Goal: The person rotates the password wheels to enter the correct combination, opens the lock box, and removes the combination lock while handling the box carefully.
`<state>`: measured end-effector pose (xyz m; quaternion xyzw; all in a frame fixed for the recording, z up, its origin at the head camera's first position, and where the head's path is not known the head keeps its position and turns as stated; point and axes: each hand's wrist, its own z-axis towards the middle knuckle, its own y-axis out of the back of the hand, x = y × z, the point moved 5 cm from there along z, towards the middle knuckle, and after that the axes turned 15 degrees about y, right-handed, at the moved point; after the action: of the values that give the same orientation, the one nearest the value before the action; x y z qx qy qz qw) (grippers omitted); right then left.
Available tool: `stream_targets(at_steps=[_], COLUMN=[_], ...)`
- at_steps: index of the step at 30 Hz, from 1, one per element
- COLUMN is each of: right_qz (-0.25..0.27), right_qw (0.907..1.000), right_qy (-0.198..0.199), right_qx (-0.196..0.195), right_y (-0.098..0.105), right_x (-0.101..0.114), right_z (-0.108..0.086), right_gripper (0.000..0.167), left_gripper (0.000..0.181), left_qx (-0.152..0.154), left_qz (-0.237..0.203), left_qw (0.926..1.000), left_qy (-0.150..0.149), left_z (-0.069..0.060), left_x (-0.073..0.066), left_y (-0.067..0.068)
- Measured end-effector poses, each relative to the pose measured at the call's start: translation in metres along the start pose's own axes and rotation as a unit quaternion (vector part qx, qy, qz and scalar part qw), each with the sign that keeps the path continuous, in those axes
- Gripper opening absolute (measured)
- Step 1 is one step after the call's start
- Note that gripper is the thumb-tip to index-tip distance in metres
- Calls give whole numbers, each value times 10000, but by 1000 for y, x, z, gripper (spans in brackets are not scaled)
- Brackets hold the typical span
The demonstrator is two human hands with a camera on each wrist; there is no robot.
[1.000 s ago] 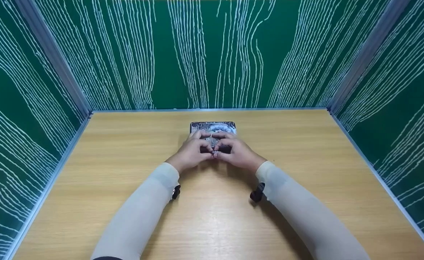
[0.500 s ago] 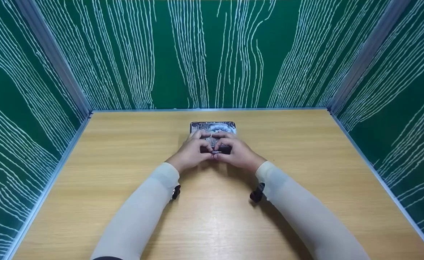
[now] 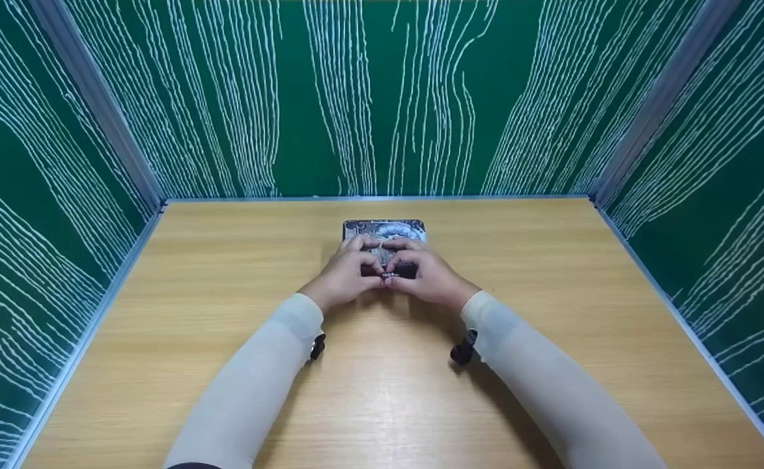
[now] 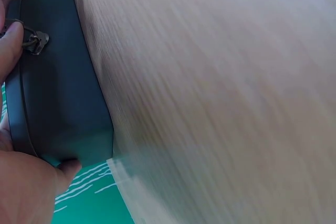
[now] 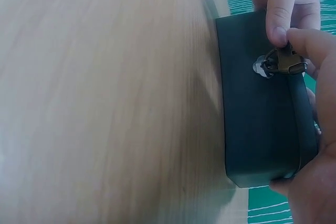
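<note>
A small dark box (image 3: pixel 404 229) with a patterned grey-and-white lid rests on the table, its plain black front facing me. A bronze metal clasp (image 5: pixel 287 63) with a ring is fixed at the middle of that front, near the lid's edge. My left hand (image 3: pixel 348 275) and right hand (image 3: pixel 432 275) meet there, thumbs and forefingers pinching about the clasp. The other fingers reach over the patterned lid and along the box's ends. In the left wrist view, a thumb (image 4: pixel 11 48) presses beside the ring, covering part of the clasp.
The wooden table (image 3: pixel 382 391) spreads around the box on every side. Green panels (image 3: pixel 316 98) with white wavy lines stand at the back and both sides, joined by grey posts (image 3: pixel 98 98). Small black wrist cameras (image 3: pixel 463 348) hang under both sleeves.
The fingertips shift very slightly at the clasp, so that its visible part looks a little different. The box and both arms stay in place.
</note>
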<state>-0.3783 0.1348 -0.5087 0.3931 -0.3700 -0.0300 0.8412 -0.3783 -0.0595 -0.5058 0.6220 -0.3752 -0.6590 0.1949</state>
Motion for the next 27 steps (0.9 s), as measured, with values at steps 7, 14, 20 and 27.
stream_targets(at_steps=[7,14,20,27], right_qz=[-187,-137,-91,-144], right_qw=[9998,9999,9999,9998], right_qy=[74,71,-13,-35], right_qx=[32,31,57,117], right_y=[1,1,1,0], right_x=[1,0,0,-1], right_z=[-1,0,1,-1], right_gripper=[22,18,16,17], left_gripper=[17,17,16,16], left_qx=[-13,-2,21,58], left_qz=[57,89,49,49], left_qw=[10000,10000,9999,9999], left_qy=[-35,28,97,127], left_z=[-1,1,2,1], left_x=[-1,0,1,1], left_y=[0,-1,-1,-1])
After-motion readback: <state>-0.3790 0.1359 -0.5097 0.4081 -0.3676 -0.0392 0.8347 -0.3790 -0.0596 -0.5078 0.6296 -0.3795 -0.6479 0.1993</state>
